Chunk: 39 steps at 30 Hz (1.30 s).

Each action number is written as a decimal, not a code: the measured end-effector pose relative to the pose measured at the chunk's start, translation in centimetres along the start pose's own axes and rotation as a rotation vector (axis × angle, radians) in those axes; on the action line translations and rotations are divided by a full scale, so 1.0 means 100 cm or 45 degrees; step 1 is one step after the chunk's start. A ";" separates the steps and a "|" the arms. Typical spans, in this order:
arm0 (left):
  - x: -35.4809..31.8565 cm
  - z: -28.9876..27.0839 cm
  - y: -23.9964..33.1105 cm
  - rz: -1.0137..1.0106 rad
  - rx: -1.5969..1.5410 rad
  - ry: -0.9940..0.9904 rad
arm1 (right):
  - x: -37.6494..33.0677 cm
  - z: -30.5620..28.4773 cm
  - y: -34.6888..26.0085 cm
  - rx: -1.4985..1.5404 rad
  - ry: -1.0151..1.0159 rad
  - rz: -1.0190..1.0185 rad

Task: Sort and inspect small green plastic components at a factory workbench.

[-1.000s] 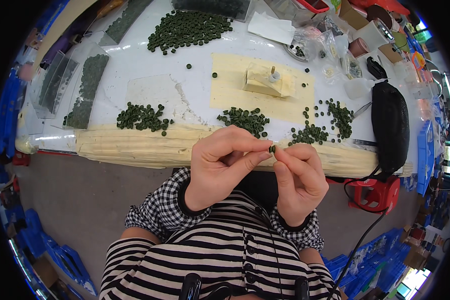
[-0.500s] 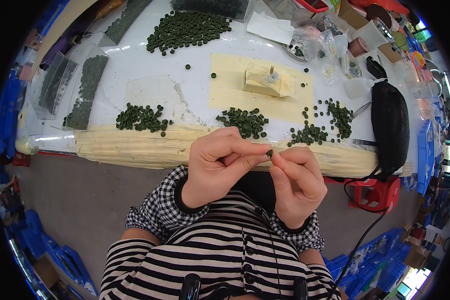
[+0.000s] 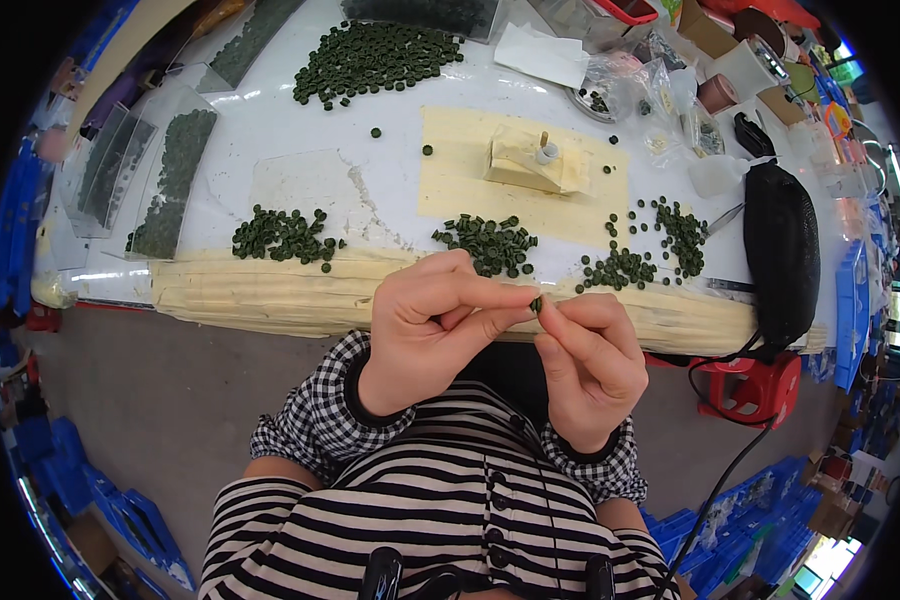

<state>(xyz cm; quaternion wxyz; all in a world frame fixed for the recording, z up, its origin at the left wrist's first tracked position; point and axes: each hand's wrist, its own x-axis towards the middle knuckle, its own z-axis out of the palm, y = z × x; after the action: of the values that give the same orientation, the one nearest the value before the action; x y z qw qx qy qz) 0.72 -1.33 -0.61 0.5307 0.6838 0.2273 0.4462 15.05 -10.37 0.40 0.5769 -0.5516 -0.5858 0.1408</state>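
In front of my chest, at the table's near edge, my left hand [image 3: 422, 325] pinches a small dark green disc-shaped piece [image 3: 536, 305] between thumb and forefinger. From the other side my right hand [image 3: 595, 370] is closed, its forefinger tip touching or almost touching the piece. The fingertips partly cover it. Just beyond my hands lies a heap of similar green pieces [image 3: 486, 244]. Another heap [image 3: 282, 235] is to the left, and two loose groups, a nearer one [image 3: 618, 269] and a farther one [image 3: 682, 238], lie to the right.
A taped block with a short peg [image 3: 525, 163] stands on a tan sheet [image 3: 450, 185]. The largest pile of pieces [image 3: 375, 62] is at the back. Clear trays [image 3: 175, 180] stand left; a black mesh-covered object [image 3: 778, 255] sits right. Padding [image 3: 260, 290] covers the front edge.
Both hands have shifted very slightly to the left, still together around the small green piece. The heaps and other things on the table have not moved.
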 end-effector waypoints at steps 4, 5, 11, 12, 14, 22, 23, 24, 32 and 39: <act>0.000 0.000 0.005 0.037 0.022 -0.004 | 0.000 -0.001 -0.003 0.043 -0.012 0.031; -0.001 0.000 0.003 0.021 -0.013 -0.011 | 0.000 -0.001 -0.003 0.022 -0.013 0.015; 0.001 -0.006 0.006 -0.023 -0.002 -0.076 | -0.003 0.000 -0.004 -0.116 -0.017 -0.066; 0.000 -0.006 0.007 -0.034 0.016 -0.081 | -0.004 0.000 -0.004 -0.125 -0.014 -0.065; -0.001 -0.006 0.007 -0.048 0.029 -0.078 | -0.005 0.001 -0.006 -0.132 -0.002 -0.059; -0.007 -0.009 0.011 -0.072 0.029 -0.066 | -0.012 0.006 -0.015 -0.181 0.027 -0.032; -0.007 -0.010 0.011 -0.072 0.021 -0.065 | -0.012 0.006 -0.015 -0.185 0.021 -0.036; -0.008 -0.010 0.011 -0.071 0.012 -0.065 | -0.012 0.007 -0.016 -0.190 0.015 -0.040; -0.002 -0.014 0.012 -0.065 0.182 -0.007 | -0.005 0.007 -0.008 -0.237 0.036 -0.006; 0.018 -0.012 0.002 0.006 0.657 0.077 | 0.021 -0.027 0.030 -0.830 0.112 -0.001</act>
<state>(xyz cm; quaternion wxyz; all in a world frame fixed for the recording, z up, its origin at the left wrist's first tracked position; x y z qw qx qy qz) 0.53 0.69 0.35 0.3306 0.7834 0.3477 0.3950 19.32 -8.84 -0.14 0.3948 -0.7126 -0.5747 -0.0781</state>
